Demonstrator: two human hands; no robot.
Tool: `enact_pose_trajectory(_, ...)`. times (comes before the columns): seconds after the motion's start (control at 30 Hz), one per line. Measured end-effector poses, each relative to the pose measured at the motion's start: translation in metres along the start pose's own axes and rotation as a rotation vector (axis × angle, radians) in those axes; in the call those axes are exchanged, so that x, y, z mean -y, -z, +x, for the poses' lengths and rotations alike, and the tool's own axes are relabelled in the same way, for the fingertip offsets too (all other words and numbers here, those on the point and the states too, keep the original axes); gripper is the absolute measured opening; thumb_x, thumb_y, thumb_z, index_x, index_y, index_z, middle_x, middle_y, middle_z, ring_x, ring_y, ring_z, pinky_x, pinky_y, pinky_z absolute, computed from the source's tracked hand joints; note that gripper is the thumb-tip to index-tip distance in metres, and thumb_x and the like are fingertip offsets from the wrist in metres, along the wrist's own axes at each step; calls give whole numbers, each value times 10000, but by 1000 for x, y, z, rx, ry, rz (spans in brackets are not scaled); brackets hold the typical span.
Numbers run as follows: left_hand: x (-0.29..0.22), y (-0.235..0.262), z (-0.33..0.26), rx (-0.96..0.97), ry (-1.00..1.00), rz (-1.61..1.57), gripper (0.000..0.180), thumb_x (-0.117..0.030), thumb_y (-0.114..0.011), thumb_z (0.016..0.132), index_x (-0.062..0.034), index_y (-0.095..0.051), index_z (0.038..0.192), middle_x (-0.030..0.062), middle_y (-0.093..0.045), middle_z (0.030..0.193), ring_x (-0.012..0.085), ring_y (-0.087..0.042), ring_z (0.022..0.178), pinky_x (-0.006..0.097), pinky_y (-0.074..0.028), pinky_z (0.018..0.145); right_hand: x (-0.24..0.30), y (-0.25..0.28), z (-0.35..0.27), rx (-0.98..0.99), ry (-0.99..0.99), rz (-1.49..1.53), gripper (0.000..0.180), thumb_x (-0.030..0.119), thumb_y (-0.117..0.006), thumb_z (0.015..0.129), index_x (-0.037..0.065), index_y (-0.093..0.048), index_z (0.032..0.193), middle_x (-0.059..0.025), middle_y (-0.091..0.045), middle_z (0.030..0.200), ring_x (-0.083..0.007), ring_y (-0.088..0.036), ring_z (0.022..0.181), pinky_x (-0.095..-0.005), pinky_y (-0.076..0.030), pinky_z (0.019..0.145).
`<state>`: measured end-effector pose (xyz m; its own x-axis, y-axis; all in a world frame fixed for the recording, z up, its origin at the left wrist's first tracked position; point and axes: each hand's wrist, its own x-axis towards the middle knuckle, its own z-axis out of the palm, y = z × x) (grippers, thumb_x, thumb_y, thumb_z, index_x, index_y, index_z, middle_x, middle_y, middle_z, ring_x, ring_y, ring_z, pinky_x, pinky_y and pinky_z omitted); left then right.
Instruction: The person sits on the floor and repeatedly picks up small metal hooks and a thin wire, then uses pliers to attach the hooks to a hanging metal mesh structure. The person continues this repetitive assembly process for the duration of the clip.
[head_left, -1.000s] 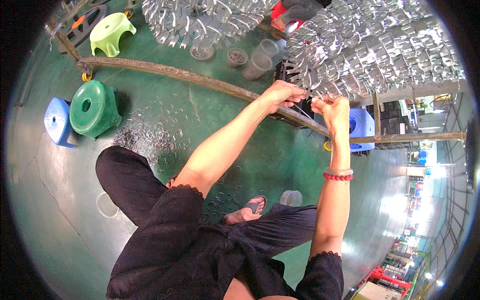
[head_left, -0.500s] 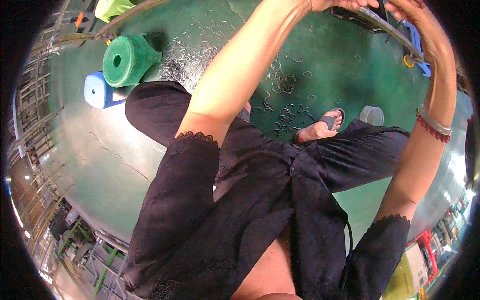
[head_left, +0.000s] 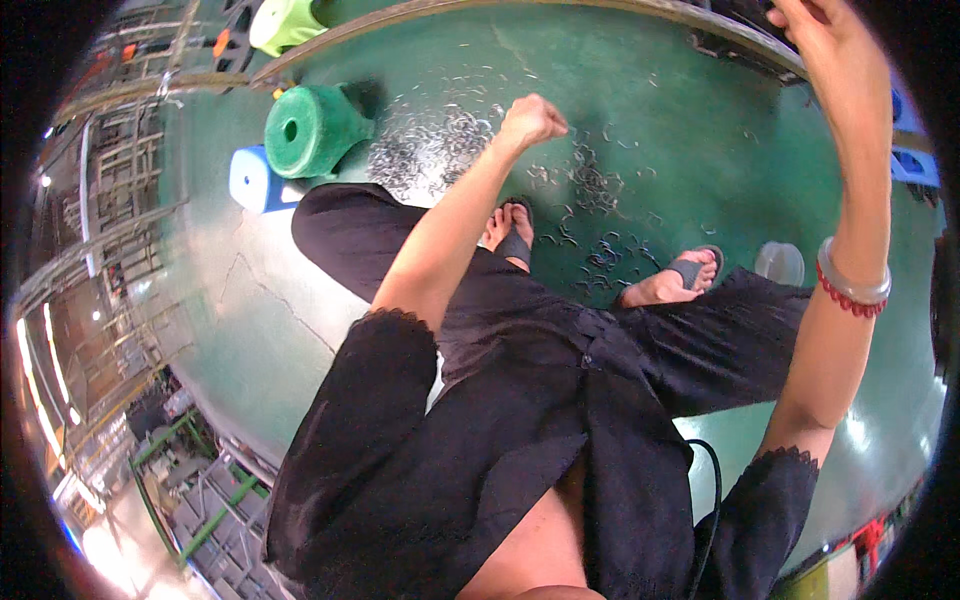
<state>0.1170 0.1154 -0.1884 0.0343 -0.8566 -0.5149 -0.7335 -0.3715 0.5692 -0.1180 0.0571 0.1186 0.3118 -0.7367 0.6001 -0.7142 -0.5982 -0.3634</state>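
My left hand [head_left: 535, 120] is closed in a loose fist above the floor, its fingers curled inward. Whatever it may hold is hidden. Below and around it, many small curved metal pieces [head_left: 425, 150] lie scattered on the green floor, densest to its left. My right hand [head_left: 820, 30] is raised at the top right, close to the end of a long bar [head_left: 745, 40]. Its fingers are bent and partly cut off by the picture's edge, so what they grip cannot be made out. A pale bangle and a red beaded bracelet [head_left: 850, 295] circle the right wrist.
A green stool [head_left: 305, 130] and a blue-and-white stool [head_left: 255, 180] stand at the left, with a lime-green stool [head_left: 285, 25] behind the bar. A clear round tub [head_left: 780, 264] sits beyond my right knee. Blue plastic items [head_left: 915, 165] are at the far right. My sandalled feet rest near the metal pieces.
My left hand has come down and left, away from the right hand, to above the metal pieces. My right hand stays raised at the top right. The whole view has shifted slightly.
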Motion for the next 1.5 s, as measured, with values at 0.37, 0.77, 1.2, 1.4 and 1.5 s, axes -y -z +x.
enact_pose_trajectory(0.37, 54, -50, 2, -313, 258, 79, 203, -185, -760, 610, -137, -688, 795, 90, -661, 818, 263, -635, 831, 379, -502, 747, -72, -26, -1, 69, -203, 17, 273, 243, -645, 828, 44, -654, 1014, -11, -630, 801, -35, -547, 714, -186, -440, 660)
enact_pose_trajectory(0.77, 1, -116, 23, -390, -199, 320, 103, -108, -577, 711, -43, -632, 768, 126, -581, 892, 298, -563, 913, 416, -512, 700, -46, -26, 12, 41, -92, -157, 269, 270, -652, 806, 39, -667, 944, -68, -666, 725, -99, -614, 633, -233, -463, 595)
enact_pose_trajectory(1.2, -109, -62, -2, -486, -331, -535, 133, -62, -465, 861, -3, -492, 977, 145, -568, 865, 241, -584, 764, 342, -487, 667, -51, -15, 4, 64, -55, -110, 194, 140, -570, 856, 22, -629, 998, -107, -644, 756, -152, -624, 662, -274, -473, 599)
enact_pose_trajectory(1.4, -210, 38, -46, -134, -553, -1332, 197, -40, -546, 858, 49, -560, 1033, 58, -590, 797, 122, -583, 657, 244, -502, 625, -28, -12, 1, 208, -220, 155, 186, 129, -530, 863, -30, -602, 927, -134, -606, 674, -170, -604, 604, -308, -454, 552)
enact_pose_trajectory(1.5, -230, 64, -62, -46, -581, -1494, 172, -61, -575, 854, 50, -580, 984, 67, -609, 822, 124, -591, 668, 249, -510, 631, -30, -8, 0, 237, -259, 269, 174, 112, -531, 863, -41, -602, 904, -126, -611, 691, -154, -581, 568, -284, -452, 536)
